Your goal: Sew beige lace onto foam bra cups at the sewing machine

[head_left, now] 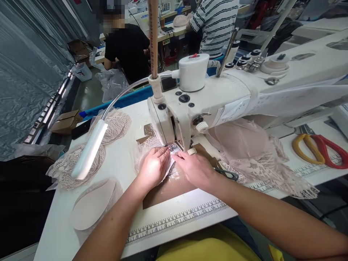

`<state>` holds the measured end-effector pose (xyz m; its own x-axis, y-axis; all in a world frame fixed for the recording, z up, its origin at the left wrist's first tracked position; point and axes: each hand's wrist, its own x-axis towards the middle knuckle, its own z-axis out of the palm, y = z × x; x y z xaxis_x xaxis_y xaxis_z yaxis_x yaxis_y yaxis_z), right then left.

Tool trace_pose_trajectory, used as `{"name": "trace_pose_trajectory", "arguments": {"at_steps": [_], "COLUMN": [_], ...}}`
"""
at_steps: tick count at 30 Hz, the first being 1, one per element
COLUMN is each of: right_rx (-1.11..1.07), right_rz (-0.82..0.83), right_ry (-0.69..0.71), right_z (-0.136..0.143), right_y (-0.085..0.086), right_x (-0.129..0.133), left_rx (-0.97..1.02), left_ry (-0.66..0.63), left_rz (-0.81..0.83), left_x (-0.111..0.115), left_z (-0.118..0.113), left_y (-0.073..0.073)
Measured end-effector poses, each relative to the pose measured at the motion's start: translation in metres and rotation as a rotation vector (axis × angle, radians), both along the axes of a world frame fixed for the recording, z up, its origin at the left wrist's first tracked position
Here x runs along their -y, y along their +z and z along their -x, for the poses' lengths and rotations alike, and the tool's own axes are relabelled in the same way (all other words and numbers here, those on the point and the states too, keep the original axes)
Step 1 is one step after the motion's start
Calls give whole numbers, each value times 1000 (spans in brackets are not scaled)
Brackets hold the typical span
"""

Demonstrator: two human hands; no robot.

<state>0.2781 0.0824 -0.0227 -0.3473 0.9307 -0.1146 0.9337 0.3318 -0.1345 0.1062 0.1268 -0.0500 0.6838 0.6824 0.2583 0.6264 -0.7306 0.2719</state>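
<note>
A white sewing machine [165,119] stands over the table, its needle area lit. Under its head lies a beige lace piece [143,148]. My left hand [154,165] presses on this piece just left of the presser foot, fingers together. Close to the foot on the right, my right hand [194,166] has its fingers bent and pinched at the edge of the fabric; part of the cloth is hidden beneath both hands. Brown sheeting [160,194] covers the machine bed below them.
Lace pieces [78,165] and beige cups [94,204] lie at the left under a lamp [91,148]. More lace fabric [244,145], small snips [228,174] and red-and-yellow scissors [308,148] are at the right. A ruler strip [176,221] runs along the front edge. Two people sit beyond.
</note>
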Motion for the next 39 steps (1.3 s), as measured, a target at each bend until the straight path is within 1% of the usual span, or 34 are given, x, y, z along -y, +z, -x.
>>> {"name": "trace_pose_trajectory", "arguments": {"at_steps": [5, 13, 16, 17, 18, 19, 22, 23, 24, 25, 26, 27, 29, 30, 31, 32, 33, 35, 36, 37, 39], "right_rx": [-11, -99, -168, -211, -260, -310, -421, -442, -457, -468, -475, -480, -487, -489, -488, -479, -458, -371, -311, -250, -150], "right_rz": [-12, -182, -224, -236, -245, -250, -251, -249, -249, -249, -249, -248, -246, -247, -250, -254, -256, -257, -253, -246, -228], "right_ry": [-8, 57, 56, 53, 52, 54, 84, 94, 104, 114, 123, 131, 144, 146, 147, 147, 150, 149, 142, 131, 106], "right_z": [-2, -7, -9, -10, -12, -13, -16, -16, -17, -17, -17, -17, -17, -17, -17, -18, -18, -18, -18, -18, -17], "right_y": [-2, -22, -26, -27, -27, -28, -28, -29, -29, -29, -28, -28, -28, -27, -27, -27, -27, -27, -27, -27, -27], "right_x": [1, 4, 5, 5, 5, 5, 6, 7, 7, 7, 7, 7, 7, 7, 7, 7, 6, 5, 5, 4, 4], "left_rx": [-11, -123, -139, -136, -131, -121, -39, 14, 78, 145, 204, 244, 229, 181, 123, 69, 30, 12, 17, 18, -4], "left_ry": [68, 238, 301, 297, 258, 180, -173, -254, -282, -254, -183, -84, 95, 134, 129, 84, 13, -127, -169, -183, -137], "left_rz": [18, 8, 52, 82, 120, 167, 333, 373, 395, 397, 380, 350, 286, 259, 232, 208, 186, 151, 145, 146, 152], "left_x": [-1, 3, 4, 6, 8, 11, 30, 37, 44, 50, 54, 56, 55, 52, 48, 45, 42, 37, 36, 36, 36], "left_z": [2, 4, 8, 11, 15, 19, 30, 33, 35, 37, 39, 40, 40, 38, 35, 31, 27, 17, 13, 10, 7], "left_y": [-1, -3, 0, 3, 6, 11, 25, 30, 33, 35, 35, 34, 28, 25, 21, 19, 17, 16, 17, 19, 23]}}
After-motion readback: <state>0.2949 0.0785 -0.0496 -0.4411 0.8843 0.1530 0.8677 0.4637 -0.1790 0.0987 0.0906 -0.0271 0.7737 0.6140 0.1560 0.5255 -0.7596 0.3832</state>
